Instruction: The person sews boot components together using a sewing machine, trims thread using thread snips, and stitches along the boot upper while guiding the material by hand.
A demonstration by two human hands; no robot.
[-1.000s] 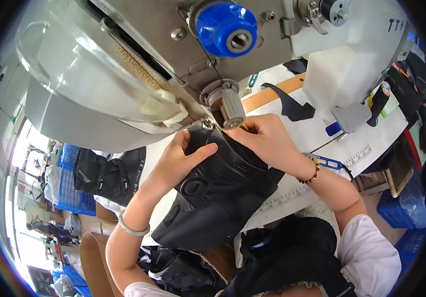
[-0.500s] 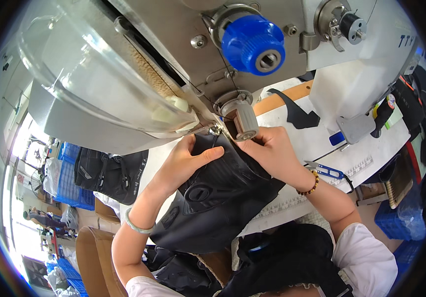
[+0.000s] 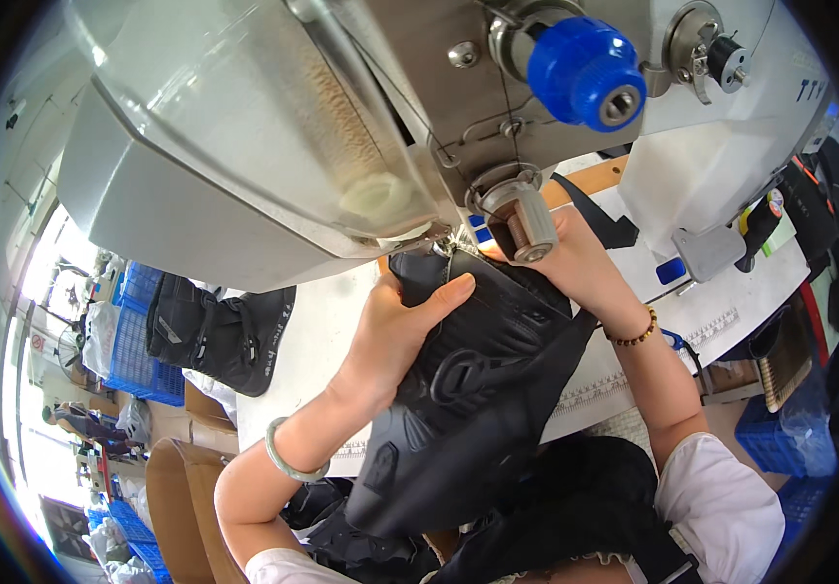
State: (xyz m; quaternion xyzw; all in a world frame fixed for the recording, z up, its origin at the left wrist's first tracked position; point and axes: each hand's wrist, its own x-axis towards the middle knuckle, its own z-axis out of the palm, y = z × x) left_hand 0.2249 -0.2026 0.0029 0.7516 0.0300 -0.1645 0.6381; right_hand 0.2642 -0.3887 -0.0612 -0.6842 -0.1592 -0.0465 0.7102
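Observation:
A black bag piece of stiff fabric with straps and a plastic loop [image 3: 478, 389] lies under the head of a grey industrial sewing machine [image 3: 341, 127]. My left hand [image 3: 400, 326] grips its upper left edge, thumb pressed on top. My right hand [image 3: 575, 258] holds the upper right part, close behind the machine's round metal presser cylinder [image 3: 522, 219]. The needle area is hidden by the machine head. A pale bangle [image 3: 288, 457] is on my left wrist and a bead bracelet [image 3: 633, 336] on my right.
A white worktable [image 3: 312, 341] carries a stack of black bag parts [image 3: 210, 326] at the left and a ruler strip [image 3: 614, 384] along its front edge. Blue crates [image 3: 132, 341] stand at the far left. A blue knob [image 3: 585, 73] juts from the machine. Black fabric [image 3: 575, 506] lies in my lap.
The view has moved closer to the machine head, which now fills the top. Both hands have kept their hold on the black piece, which has shifted a little under the presser.

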